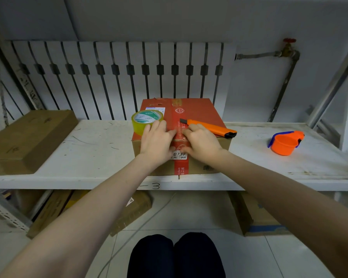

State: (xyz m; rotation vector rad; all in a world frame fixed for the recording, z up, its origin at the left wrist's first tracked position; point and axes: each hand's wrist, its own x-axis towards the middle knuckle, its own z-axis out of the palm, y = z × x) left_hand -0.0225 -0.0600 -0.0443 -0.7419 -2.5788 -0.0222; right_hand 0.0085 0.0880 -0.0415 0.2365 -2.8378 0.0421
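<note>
A cardboard box with a red top stands on the white shelf, and a strip of red tape runs over its top and down its front face. My left hand lies over the box's front top edge with its fingers fairly straight, just left of the tape. My right hand is on the same edge with its fingers curled, the fingertips digging into the wrinkled tape. On the box top lie a roll of clear tape by my left fingers and an orange utility knife behind my right hand.
A flat brown carton lies at the shelf's left end. An orange cup with a blue handle stands at the right. A radiator and a pipe with a red valve are on the wall behind. More cartons sit on the floor below.
</note>
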